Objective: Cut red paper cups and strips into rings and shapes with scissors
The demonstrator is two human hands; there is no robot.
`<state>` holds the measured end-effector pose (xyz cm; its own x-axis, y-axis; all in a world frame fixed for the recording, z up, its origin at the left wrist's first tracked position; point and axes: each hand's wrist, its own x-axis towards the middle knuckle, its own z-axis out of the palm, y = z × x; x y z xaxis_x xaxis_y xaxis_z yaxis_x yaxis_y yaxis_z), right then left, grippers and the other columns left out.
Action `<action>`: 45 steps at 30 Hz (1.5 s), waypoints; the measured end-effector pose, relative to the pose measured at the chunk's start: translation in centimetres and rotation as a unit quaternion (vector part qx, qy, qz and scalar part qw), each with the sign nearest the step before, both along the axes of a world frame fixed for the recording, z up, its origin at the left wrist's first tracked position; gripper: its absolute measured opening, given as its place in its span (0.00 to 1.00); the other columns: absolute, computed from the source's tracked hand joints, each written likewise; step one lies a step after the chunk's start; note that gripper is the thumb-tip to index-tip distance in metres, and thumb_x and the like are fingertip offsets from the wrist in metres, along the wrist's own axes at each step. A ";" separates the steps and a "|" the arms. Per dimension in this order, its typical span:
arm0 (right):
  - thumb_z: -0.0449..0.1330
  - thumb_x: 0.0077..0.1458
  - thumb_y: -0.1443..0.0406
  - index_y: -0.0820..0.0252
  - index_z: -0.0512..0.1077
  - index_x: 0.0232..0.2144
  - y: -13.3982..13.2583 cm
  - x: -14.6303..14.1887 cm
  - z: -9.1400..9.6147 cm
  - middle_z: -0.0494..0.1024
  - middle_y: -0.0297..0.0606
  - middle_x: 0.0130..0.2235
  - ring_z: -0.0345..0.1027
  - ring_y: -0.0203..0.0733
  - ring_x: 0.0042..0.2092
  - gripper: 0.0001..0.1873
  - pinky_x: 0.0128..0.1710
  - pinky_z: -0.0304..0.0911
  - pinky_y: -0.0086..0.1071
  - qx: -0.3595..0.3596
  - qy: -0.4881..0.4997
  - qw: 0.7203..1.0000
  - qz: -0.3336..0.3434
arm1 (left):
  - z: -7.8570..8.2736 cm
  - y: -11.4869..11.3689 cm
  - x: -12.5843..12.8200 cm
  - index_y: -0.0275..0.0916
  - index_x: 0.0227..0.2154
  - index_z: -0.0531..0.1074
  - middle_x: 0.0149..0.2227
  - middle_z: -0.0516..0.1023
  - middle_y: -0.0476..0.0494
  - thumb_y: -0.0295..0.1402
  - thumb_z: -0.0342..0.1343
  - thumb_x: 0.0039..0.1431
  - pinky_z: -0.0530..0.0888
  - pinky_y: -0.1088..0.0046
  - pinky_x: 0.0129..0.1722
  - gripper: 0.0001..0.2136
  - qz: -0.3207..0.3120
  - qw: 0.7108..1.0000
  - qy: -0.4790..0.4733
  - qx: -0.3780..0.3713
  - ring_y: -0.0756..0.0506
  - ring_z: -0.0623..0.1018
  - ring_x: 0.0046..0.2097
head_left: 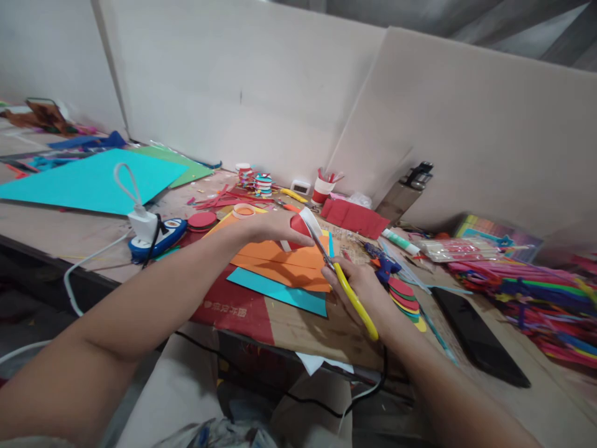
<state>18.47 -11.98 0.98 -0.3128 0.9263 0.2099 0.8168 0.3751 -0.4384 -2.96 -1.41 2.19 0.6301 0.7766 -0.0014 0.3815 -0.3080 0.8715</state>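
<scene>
My left hand [268, 227] is closed on a small red and white paper piece [310, 219], rounded like a cup, above the middle of the table. My right hand [366, 289] grips a pair of scissors [347, 292] with yellow handles. Their metal blades point up and left and meet the white edge of the piece; whether they are cutting through it I cannot tell. Beneath both hands lie orange paper sheets [275, 261] and a light-blue paper strip [280, 291]. A roll of tape [244, 211] sits just beyond my left wrist.
A blue power strip [161, 241] with a white plug stands left of my forearm. A blue glue gun [386, 264], stacked coloured paper shapes [405, 297] and a black phone [478, 336] lie on the right. Farther back are a red-white cup [321, 190] and a bottle [401, 196].
</scene>
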 end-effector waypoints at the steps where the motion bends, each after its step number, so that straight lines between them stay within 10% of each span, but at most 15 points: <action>1: 0.51 0.60 0.48 0.56 0.63 0.23 -0.1 0.0 0.0 0.66 0.30 0.19 0.58 0.34 0.22 0.22 0.29 0.57 0.30 -0.003 0.002 1.000 0.001 | 0.0 0.1 -0.2 0.37 0.41 0.76 0.38 0.80 0.40 0.47 0.64 0.47 0.76 0.72 0.34 0.22 -0.009 1.000 -0.010 -0.013 0.45 0.80 0.37; 45: 0.50 0.62 0.51 0.56 0.60 0.23 0.0 0.2 -0.2 0.66 0.30 0.21 0.58 0.34 0.23 0.20 0.32 0.61 0.32 0.012 0.025 1.000 0.008 | 1.2 -1.1 -0.1 0.39 0.51 0.70 0.49 0.77 0.37 0.55 0.58 0.48 0.74 0.67 0.41 0.32 0.057 0.989 0.079 0.112 0.39 0.79 0.45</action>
